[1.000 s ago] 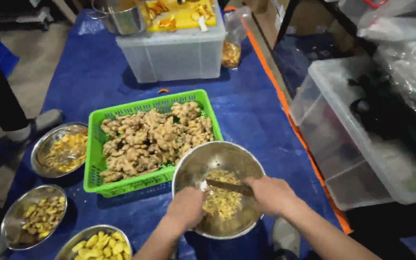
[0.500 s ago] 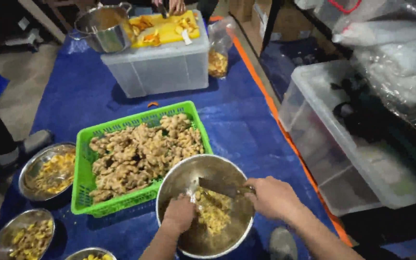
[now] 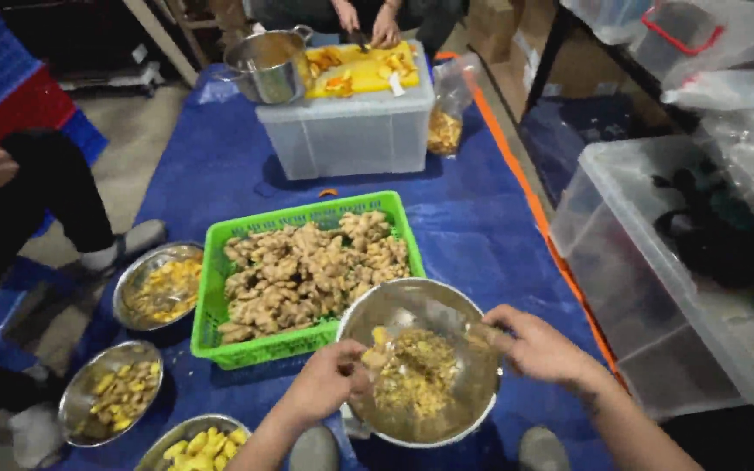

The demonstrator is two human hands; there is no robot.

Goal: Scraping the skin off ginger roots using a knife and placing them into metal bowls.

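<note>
A steel bowl of pale ginger peelings sits on the blue tarp right in front of me. My left hand is at its left rim and pinches a small piece of ginger. My right hand is at the right rim, its fingers closed on a knife that is mostly hidden and blurred. Just behind the bowl a green plastic basket is heaped with whole ginger roots.
Three steel bowls of yellow cut pieces lie to the left. Farther back, another person's hands work at a yellow cutting board on a clear box, beside a steel pot. A large clear bin stands at the right, and a seated person's leg is at the left.
The view has tilted up, so the far box and the other person's hands show more. My hands have drawn apart to opposite rims, and the knife no longer lies across the bowl.
</note>
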